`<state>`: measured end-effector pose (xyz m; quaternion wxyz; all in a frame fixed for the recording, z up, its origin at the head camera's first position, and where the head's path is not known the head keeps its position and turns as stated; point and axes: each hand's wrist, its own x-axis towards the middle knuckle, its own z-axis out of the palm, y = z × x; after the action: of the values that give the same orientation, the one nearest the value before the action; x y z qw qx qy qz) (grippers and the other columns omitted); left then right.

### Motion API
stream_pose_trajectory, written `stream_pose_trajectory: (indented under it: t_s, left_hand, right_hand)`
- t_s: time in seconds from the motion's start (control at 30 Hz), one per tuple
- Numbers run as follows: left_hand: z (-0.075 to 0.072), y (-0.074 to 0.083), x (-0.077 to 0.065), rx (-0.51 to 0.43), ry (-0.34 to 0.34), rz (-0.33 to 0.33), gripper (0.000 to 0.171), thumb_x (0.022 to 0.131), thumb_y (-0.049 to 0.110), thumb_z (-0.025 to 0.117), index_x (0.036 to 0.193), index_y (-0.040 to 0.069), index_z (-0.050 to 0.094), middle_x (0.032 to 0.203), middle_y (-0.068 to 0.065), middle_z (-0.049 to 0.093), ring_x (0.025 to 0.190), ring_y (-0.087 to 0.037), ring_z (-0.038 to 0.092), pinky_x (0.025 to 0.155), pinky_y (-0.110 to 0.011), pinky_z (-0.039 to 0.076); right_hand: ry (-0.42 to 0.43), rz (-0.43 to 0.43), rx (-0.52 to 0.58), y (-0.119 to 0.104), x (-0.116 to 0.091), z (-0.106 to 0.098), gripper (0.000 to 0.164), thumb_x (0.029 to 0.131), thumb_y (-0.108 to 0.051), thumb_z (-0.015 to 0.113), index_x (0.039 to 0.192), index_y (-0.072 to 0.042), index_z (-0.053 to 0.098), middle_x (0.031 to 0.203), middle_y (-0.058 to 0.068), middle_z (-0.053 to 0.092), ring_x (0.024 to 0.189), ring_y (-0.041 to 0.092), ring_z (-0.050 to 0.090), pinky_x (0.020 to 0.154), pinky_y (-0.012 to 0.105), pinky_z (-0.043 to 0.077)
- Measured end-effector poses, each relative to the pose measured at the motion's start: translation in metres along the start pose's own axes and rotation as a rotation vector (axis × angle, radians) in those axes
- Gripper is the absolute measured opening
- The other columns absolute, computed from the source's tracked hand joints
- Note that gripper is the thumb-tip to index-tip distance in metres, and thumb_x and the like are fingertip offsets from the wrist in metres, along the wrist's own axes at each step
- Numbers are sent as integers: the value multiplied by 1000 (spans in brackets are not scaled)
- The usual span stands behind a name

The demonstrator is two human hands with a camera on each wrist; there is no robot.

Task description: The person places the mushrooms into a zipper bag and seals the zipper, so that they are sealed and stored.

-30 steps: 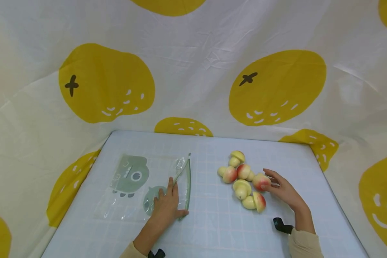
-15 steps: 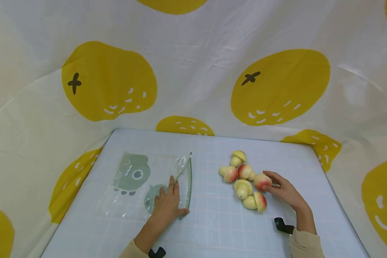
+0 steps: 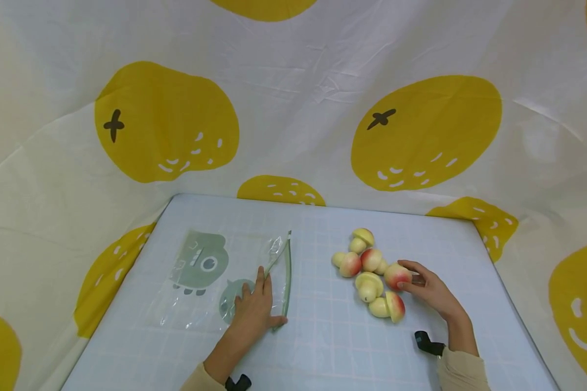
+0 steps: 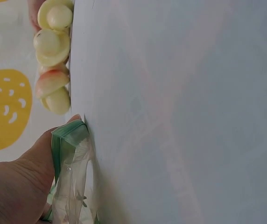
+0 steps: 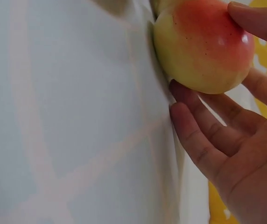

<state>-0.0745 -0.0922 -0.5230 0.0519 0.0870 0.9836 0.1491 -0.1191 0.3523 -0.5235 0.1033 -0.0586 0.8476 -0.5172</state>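
A clear zip bag (image 3: 200,263) with green monster prints lies flat at the left of the table in the head view. My left hand (image 3: 251,310) rests on its mouth end, fingers straight and thumb spread to the side. In the left wrist view the thumb lies along the bag's green edge (image 4: 70,133); the other fingers are mostly hidden. My right hand (image 3: 432,293) holds a toy mushroom (image 3: 396,276) by its red-and-yellow cap, thumb on one side and fingers on the other. The right wrist view shows this cap (image 5: 203,46) close up, low against the table.
Several other toy mushrooms (image 3: 368,287) lie clustered just left of the right hand. A pale checked cloth covers the table (image 3: 323,353). Behind it hangs a white curtain (image 3: 293,125) with yellow fruit prints.
The head view has shifted slightly. Both hands, the bag and the mushrooms otherwise stay in place.
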Motion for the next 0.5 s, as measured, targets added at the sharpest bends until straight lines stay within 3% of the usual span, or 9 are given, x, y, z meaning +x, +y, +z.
stream_pose_trajectory:
  t_s: [0.3,0.5]
  left_hand:
    - [-1,1,1,-4,-5,-11,116,67,54,89,149,-7,35,160,-27,21,124,-64,39,86,-75,41]
    - [-1,2,1,8,-7,-8,115,67,54,88,148,-8,36,159,-27,22,124,-64,40,86,-75,41]
  right_hand:
    - [5,-3,92,0,-2,3,57,94,-17,73,144,-4,49,134,23,56,100,16,68,86,20,46]
    - [35,-34,82,4,-2,3,52,94,-16,72,140,-5,53,132,18,58,98,18,69,86,20,45]
